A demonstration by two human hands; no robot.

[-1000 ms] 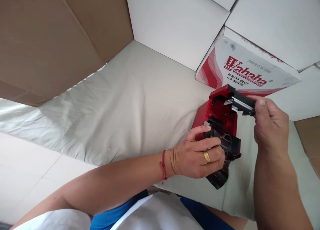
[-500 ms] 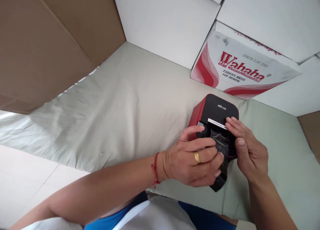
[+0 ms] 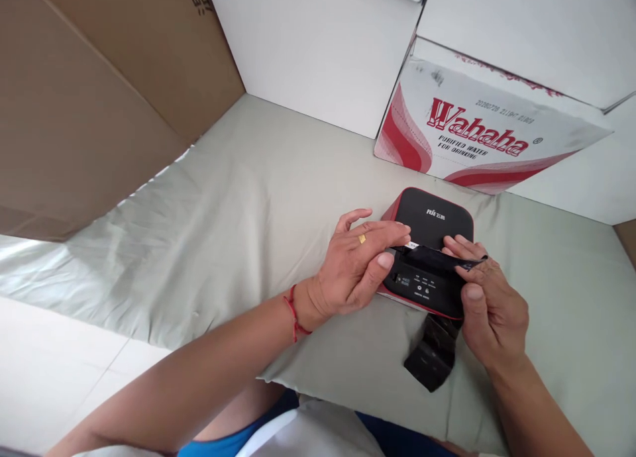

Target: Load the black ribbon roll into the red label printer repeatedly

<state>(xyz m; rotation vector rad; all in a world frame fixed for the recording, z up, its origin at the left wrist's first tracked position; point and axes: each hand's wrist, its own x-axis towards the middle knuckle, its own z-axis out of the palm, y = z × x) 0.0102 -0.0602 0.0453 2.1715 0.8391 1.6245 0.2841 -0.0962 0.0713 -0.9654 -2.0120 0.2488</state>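
Observation:
A small black-and-red printer lies on the pale green cloth, its lettered top facing up. My left hand is at its left side, fingers stretched out and apart, fingertips touching the top by a white label. A strip of black tape runs across the printer's middle, its right end over the fingers of my right hand. That hand holds the right side, fingers on top and thumb near the front corner. A crumpled black film strip hangs from the front edge onto the cloth.
A white-and-red water carton stands just behind the printer, among stacked white boxes. At the left rises a large brown cardboard box. The cloth is wrinkled, and white floor tiles show at lower left.
My left hand has moved left and up from the black film at the front to the printer's left edge. The front panel is now uncovered, and black tape stretches across the printer.

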